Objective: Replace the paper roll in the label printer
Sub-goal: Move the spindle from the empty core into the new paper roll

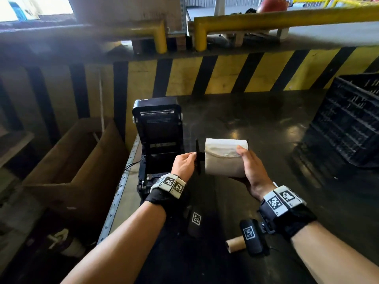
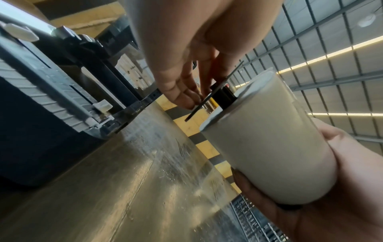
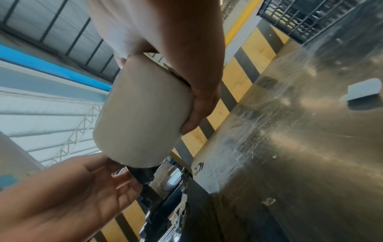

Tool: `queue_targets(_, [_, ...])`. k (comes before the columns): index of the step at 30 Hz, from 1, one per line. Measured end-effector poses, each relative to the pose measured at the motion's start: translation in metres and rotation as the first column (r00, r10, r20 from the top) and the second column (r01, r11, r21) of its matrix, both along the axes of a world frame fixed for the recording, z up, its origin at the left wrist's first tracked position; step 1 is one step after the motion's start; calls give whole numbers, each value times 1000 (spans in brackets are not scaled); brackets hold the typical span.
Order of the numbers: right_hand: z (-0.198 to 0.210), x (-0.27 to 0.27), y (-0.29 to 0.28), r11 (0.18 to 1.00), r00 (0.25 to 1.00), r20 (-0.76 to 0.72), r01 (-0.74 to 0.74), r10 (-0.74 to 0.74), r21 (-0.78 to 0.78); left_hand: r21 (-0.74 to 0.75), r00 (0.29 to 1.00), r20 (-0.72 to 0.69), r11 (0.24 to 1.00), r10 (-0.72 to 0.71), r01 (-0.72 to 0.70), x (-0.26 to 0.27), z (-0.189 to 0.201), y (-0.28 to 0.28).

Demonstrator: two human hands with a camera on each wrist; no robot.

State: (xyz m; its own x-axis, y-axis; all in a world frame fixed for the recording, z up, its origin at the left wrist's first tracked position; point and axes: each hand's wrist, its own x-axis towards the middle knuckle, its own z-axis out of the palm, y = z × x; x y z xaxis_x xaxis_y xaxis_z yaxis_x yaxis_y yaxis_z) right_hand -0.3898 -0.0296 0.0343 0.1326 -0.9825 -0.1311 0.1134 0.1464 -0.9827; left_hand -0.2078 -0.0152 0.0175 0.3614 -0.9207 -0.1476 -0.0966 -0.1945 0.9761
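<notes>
The black label printer [image 1: 158, 128] stands on the table's left edge with its lid tilted up and its bay empty. My right hand [image 1: 249, 167] grips a white paper roll [image 1: 224, 160] from its right end, holding it above the table beside the printer. A black spindle [image 1: 198, 156] with a flat disc flange sticks out of the roll's left end. My left hand [image 1: 184, 163] lies against the flange's outer face with its fingers nearly straight. The left wrist view shows fingertips [image 2: 182, 98] touching the flange [image 2: 207, 98] next to the roll [image 2: 269, 139].
An empty brown cardboard core [image 1: 234, 243] lies on the dark table [image 1: 256, 124] near me. A black slatted crate [image 1: 348, 119] stands at the right. An open cardboard box [image 1: 82, 160] sits beyond the table's left edge. A yellow-and-black striped barrier [image 1: 225, 74] runs behind.
</notes>
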Motion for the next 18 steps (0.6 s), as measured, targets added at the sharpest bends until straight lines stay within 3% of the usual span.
queue_targets(9, [4,9,-41,987,998,-1,-60,60,-150,3,986,146,996,83,-85,10,7,-25])
queue_targets(14, [2,16,-50,973,988,-50,-151,145,-174,33,980,196,999,34,-41,11,14,-35])
queue_targets(16, [0,20,-51,969,984,-54,-175,168,-172,48,989,145,998,40,-47,14,16,-35])
queue_targets(18, [-2,24,-55,969,982,-46,-187,182,-164,82,998,-12,995,60,-59,18,19,-32])
